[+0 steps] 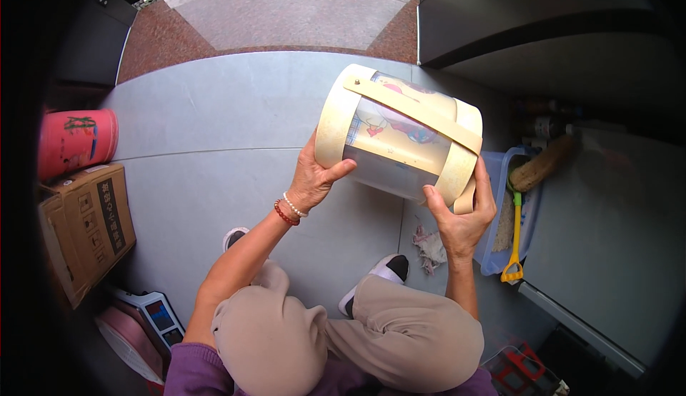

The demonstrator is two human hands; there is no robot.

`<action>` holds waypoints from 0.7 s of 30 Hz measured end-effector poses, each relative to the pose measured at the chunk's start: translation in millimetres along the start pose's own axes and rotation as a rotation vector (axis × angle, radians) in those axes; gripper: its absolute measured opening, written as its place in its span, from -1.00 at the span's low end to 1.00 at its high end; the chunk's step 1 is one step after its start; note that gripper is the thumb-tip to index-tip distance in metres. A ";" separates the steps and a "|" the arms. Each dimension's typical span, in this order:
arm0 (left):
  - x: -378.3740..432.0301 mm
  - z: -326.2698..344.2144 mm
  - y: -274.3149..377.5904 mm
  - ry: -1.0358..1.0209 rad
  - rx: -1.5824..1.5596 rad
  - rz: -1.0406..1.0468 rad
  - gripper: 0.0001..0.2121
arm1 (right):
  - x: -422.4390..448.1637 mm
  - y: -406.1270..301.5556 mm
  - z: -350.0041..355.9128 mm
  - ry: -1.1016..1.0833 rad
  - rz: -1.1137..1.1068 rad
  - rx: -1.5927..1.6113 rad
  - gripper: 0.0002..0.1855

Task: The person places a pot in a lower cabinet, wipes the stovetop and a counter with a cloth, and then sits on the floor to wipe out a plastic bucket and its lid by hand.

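Between my hands, tilted on its side above the floor, is a transparent plastic cylindrical box (396,173) with cream bands at both ends. A cream strap (412,114) runs along its upper side, fixed by a small metal stud at the left end. Cartoon pictures and a blue check pattern show through the wall. My left hand (316,179) grips the left band, its thumb on the plastic. My right hand (466,213) holds the right end, near a loose strap loop (464,198). The left wrist wears two bead bracelets (289,211).
Crumpled tissue-like scraps (430,248) lie on the grey tiles (214,192). To the right stands a blue plastic bin (496,264) with pale granules and a yellow toy shovel (515,235). At left are a pink bucket (77,141), a cardboard carton (88,230) and a weighing scale (155,315).
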State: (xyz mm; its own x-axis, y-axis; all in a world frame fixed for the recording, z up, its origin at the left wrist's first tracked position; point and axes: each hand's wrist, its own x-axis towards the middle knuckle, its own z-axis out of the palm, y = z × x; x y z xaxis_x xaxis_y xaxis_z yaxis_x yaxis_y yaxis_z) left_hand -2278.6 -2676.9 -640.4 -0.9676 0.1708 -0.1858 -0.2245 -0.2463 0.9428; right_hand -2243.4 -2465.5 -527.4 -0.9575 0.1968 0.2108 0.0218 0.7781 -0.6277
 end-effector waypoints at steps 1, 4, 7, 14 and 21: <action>0.2 -0.7 1.1 -0.003 0.000 -0.002 -0.39 | 2.4 1.3 -0.2 0.010 -0.037 0.030 -0.27; 3.3 -4.7 3.6 0.045 -0.057 -0.083 -0.51 | 5.4 5.9 -13.1 -0.042 0.113 0.303 -0.40; 2.9 -26.5 7.2 -0.002 -0.080 -0.199 -0.50 | 14.0 16.7 -34.7 -0.123 0.340 0.633 -0.59; 3.8 -45.4 3.2 -0.100 -0.130 -0.305 -0.42 | 34.5 12.6 -49.7 -0.238 0.276 0.716 -0.66; -4.2 -49.7 -4.1 -0.107 -0.264 -0.402 -0.32 | 45.6 -24.7 -46.7 -0.430 -0.170 -0.125 -0.50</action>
State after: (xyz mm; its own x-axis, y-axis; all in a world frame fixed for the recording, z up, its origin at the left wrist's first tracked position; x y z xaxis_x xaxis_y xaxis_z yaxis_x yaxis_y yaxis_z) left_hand -2279.4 -2724.0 -657.1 -0.7841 0.3955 -0.4784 -0.6129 -0.3715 0.6974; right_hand -2274.2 -2448.0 -467.2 -0.9821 -0.1835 -0.0429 -0.1363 0.8487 -0.5110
